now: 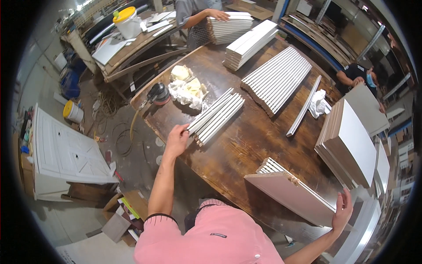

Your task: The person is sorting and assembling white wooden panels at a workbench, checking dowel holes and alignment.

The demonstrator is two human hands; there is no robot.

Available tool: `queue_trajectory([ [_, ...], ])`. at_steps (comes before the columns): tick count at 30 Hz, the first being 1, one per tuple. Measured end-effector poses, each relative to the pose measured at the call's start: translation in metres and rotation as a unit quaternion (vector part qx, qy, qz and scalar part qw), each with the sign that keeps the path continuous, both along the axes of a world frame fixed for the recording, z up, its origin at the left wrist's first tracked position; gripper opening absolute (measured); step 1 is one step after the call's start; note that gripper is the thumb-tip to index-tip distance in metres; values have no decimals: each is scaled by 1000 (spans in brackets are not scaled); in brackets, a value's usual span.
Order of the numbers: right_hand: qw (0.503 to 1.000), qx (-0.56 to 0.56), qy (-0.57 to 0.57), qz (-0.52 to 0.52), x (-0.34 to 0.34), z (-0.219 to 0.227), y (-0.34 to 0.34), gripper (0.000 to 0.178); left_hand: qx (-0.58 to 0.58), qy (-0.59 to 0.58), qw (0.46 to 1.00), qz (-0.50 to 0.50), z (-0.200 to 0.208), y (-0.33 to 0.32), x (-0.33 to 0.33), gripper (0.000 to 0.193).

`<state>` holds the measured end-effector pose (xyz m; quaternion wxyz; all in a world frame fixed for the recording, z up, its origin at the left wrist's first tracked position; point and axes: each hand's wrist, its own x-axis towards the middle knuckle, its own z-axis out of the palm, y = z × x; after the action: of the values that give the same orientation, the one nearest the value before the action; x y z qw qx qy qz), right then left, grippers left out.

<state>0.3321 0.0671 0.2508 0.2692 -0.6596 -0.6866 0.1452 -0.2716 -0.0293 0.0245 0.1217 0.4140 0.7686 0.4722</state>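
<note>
My left hand (pixel 177 140) is at the near end of a small bundle of long white strips (pixel 220 115) on the brown wooden table (pixel 228 160). Its thumb and fingertips are closed on the end of the leftmost strip. My right hand (pixel 343 210) is at the right end of a board (pixel 294 198) standing on its long edge, fingers stretched upward and apart, its palm beside the board's end. Whether it touches the board I cannot tell. More white strips (pixel 271 165) show just behind that board.
A wide row of white strips (pixel 277 81), a single strip (pixel 304 108), crumpled white wrap (pixel 318 104) and stacked panels (pixel 351 141) lie across the table. Near its left edge are a sander (pixel 158 93) and cloths (pixel 187 88). Two co-workers are at the far side and right.
</note>
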Motion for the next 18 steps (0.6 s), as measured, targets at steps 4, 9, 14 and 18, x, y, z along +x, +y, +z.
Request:
queue_trajectory([
  [4,1000,17,7,-1,2,2,-5,43,-4,-140,990,-21,16,1,-4,34],
  [9,999,24,8,-23,-6,7,-6,45,-100,47,994,4,3,14,22,45],
  [14,999,29,13,-38,-10,12,-12,44,-206,126,970,-19,3,30,48,59],
  [18,999,35,5,-17,-12,18,-17,43,-148,182,972,-7,-27,35,45,58],
])
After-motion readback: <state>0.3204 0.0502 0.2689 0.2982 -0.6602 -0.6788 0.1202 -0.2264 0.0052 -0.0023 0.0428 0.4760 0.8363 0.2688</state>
